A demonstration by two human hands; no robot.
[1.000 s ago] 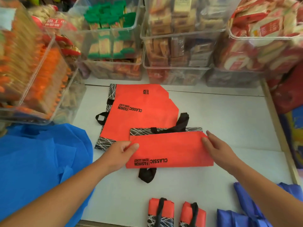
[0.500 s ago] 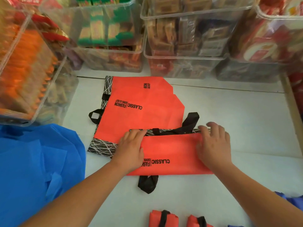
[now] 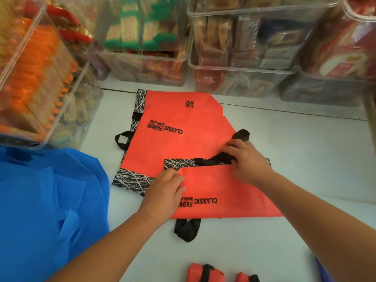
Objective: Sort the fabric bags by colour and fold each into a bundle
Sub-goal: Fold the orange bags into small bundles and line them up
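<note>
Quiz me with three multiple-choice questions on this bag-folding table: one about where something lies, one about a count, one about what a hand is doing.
1. Where does the blue fabric pile lie?
A) left of the flat orange-red fabric bags
B) inside a clear bin
C) draped over an arm

2. How many folded orange-red bundles sit at the near edge?
A) none
B) two
C) five

3. What is the right hand doing?
A) gripping the black strap handle of the half-folded orange-red bag
B) hanging idle
C) lifting a bin

Answers:
1 A: the pile fills the table's left side, beside the flat bags.
2 B: two bundles show side by side.
3 A: its fingers curl round the strap.
</note>
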